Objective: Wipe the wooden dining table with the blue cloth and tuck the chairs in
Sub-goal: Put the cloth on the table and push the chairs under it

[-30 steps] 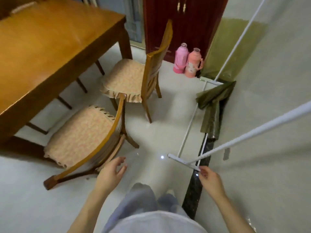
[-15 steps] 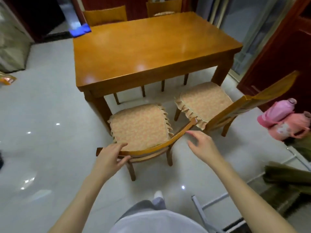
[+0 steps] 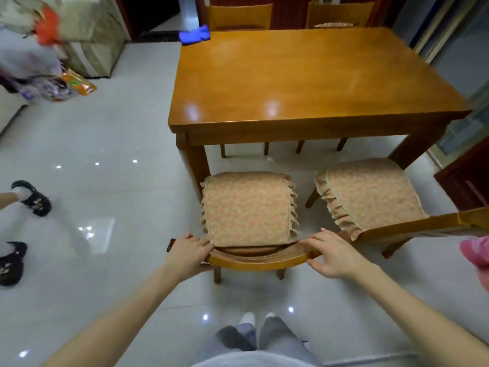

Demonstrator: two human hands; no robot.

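The person stands at the near long edge of the wooden dining table [image 3: 304,80], facing it. Both hands grasp the curved top rail [image 3: 259,260] of the cushioned chair [image 3: 248,207] directly in front. The left hand [image 3: 189,254] is wrapped round the rail's left end, fingers curled over the top toward the frilled seat cushion. The right hand [image 3: 334,256] holds the rail's right end, fingers laid over the top and thumb underneath.

This chair stands pulled out from the table, near its near left leg, with the front of its seat just short of the table's near edge. The second cushioned chair [image 3: 370,194] stands just beside it to the right, also pulled out and turned at a slight angle.

The blue cloth [image 3: 195,35] lies bunched at the table's far left corner, overhanging the edge a little. Two more chairs [image 3: 238,17] stand pushed in along the far edge.

On the pale tiled floor [image 3: 119,181] to the left are another person's feet in black shoes [image 3: 33,198]. A pink flask [image 3: 476,250] shows at the right border.
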